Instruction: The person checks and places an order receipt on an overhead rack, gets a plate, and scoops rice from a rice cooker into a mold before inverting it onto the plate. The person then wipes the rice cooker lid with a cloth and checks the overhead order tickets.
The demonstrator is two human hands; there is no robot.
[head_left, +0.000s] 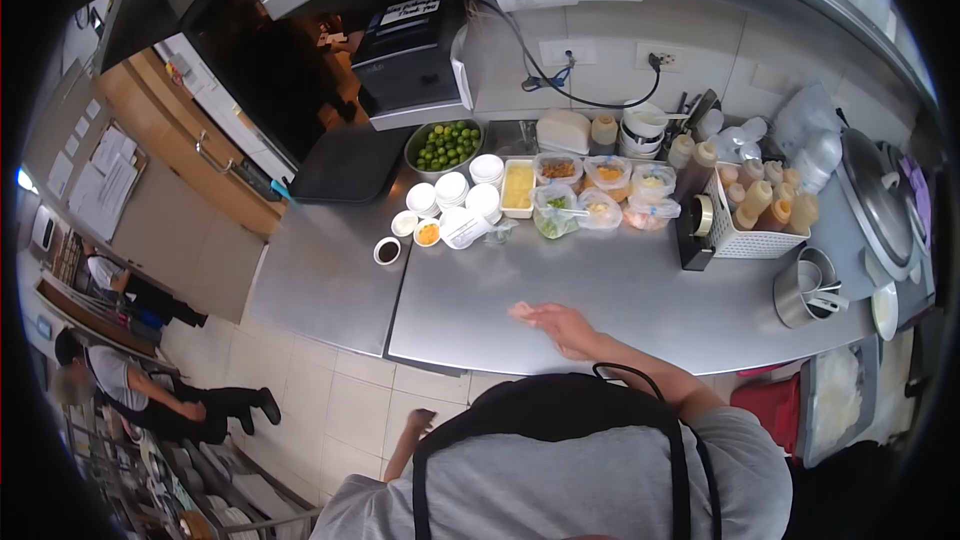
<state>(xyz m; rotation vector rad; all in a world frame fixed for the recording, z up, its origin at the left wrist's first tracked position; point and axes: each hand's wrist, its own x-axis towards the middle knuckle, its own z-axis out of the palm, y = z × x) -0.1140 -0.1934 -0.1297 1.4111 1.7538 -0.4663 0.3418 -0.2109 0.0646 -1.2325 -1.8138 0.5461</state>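
Observation:
Over the front of the steel counter (450, 310), my right hand (560, 327) reaches in from the right with its fingers stretched out; I see nothing held in it. My left hand (422, 420) hangs low beside my body, in front of the counter edge and over the floor. It is small and dark, so its fingers cannot be made out. Beyond my right hand stand stacked white cups (452, 190), a cup with orange filling (427, 232), a cup of dark sauce (387, 251), and a bag of chopped greens (555, 212).
Behind are a bowl of green limes (447, 147), a tub of yellow food (518, 187) and several food bags. A white basket of sauce bottles (740, 230) and a metal pot (803, 290) stand right. A black printer (412, 65) sits back left. Two people stand at far left.

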